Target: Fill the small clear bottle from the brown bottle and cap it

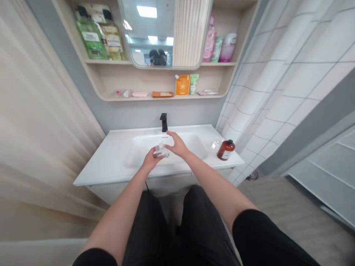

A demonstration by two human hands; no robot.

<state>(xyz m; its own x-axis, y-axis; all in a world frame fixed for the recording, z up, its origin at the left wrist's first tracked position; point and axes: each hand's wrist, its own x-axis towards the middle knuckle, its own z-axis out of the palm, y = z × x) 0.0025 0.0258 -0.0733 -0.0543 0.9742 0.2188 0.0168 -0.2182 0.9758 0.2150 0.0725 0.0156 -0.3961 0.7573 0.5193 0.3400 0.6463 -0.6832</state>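
Note:
Over the white sink basin [194, 146], my left hand [150, 159] is closed around a small clear bottle [161, 150], which leans to one side. The bottle's upper part is pale and too blurred to make out in detail. My right hand [177, 145] is just to the right of the bottle, its thumb close to the bottle's top and its fingers spread apart. Whether the thumb touches the bottle I cannot tell. Beyond my hands stands the black faucet [164, 122].
On the counter's right side stand a brown bottle [225, 150] with a black cap and a clear object [216, 145]. A shelf [111, 96] above holds an orange pouch [182, 85], a green tube [193, 84] and small items. A mirror cabinet [151, 37] hangs higher up.

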